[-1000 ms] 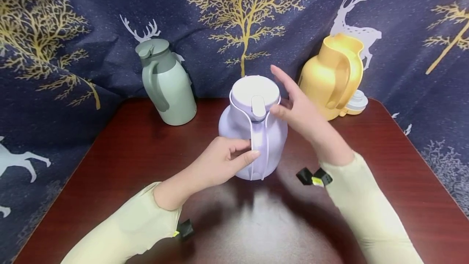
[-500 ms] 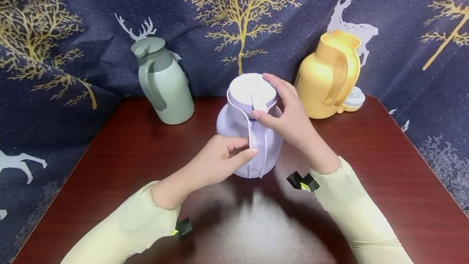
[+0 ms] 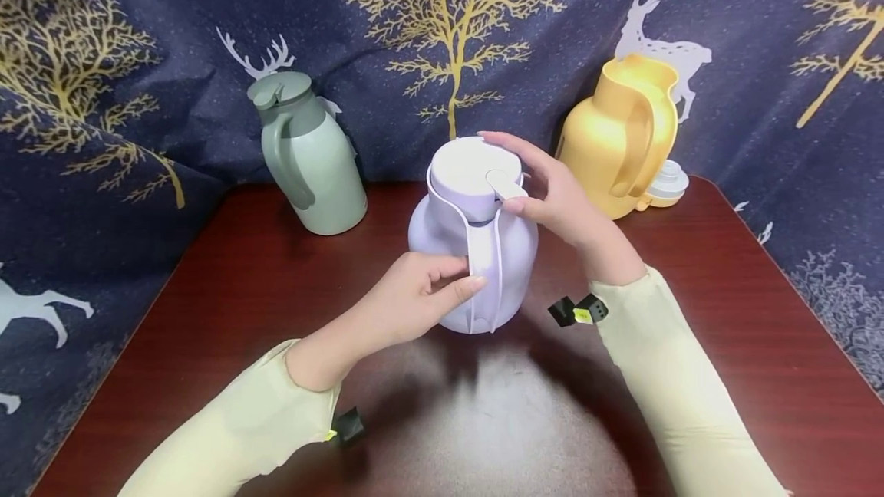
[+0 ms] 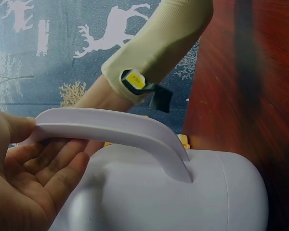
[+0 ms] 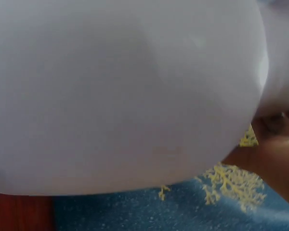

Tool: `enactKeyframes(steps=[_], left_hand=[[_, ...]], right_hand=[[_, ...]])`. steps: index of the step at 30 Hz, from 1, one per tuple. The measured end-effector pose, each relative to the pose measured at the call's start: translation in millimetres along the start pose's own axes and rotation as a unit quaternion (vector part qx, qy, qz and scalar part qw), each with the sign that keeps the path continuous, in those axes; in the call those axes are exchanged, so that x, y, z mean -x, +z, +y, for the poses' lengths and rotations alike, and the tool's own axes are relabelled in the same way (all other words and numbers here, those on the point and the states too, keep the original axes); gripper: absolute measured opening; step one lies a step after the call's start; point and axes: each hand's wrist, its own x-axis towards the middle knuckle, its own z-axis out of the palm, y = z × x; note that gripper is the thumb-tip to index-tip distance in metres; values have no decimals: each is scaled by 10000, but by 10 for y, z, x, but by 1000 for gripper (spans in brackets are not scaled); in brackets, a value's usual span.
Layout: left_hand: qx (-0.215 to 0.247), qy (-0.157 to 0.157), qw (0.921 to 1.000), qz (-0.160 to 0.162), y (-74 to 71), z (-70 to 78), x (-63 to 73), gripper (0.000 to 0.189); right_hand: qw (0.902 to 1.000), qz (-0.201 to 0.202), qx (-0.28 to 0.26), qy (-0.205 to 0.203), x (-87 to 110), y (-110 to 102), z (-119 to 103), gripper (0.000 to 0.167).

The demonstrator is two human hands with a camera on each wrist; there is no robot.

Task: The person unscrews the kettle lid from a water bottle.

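A lilac thermos jug [image 3: 516,274] stands upright at mid-table, its handle [image 3: 486,304] toward me. My left hand [image 3: 404,301] pinches that handle, thumb on the near face and fingers behind it; the left wrist view shows the handle [image 4: 115,131] between them. On top sits a round lid [image 3: 466,163], its small tab [image 3: 506,185] pointing to the right of the handle. My right hand [image 3: 569,202] grips the lid from the right, thumb by the tab and index finger over the far rim. The jug's body [image 5: 125,96] fills most of the right wrist view.
A green thermos jug [image 3: 314,159] with its lid on stands at the back left. At the back right is a yellow jug [image 3: 594,156] without a lid, a grey-white stopper-like lid [image 3: 668,184] beside it. A patterned dark blue cloth [image 3: 387,113] hangs behind the table [image 3: 228,290].
My right hand has come down from beside the jug and taken hold of the lid. The lid has turned, its tab swinging from above the handle to the right. My left hand stays on the handle.
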Motion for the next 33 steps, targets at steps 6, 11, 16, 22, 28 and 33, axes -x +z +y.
enactKeyframes(steps=[6,11,16,22,28,33], left_hand=[[4,14,10000,-23,-1,5,-3,18],[57,14,10000,-43,3,11,-4,17],[92,23,9999,-44,5,16,-1,17],[95,-51,9999,-76,-5,25,-11,18],[16,-80,9999,-70,-14,18,-8,18],[-20,-98,10000,7,14,1,3,17]], right_hand=[[9927,-944,-729,-198,-119,-175,55,112],[9808,-1733,-895,-51,-208,-300,-20,106],[9698,-2340,-686,73,-275,-410,-89,101],[9576,-2866,-237,191,-365,-526,-152,94],[9446,-3238,-194,505,-453,-573,-180,93],[9671,-2501,-189,417,-284,-504,-191,104]])
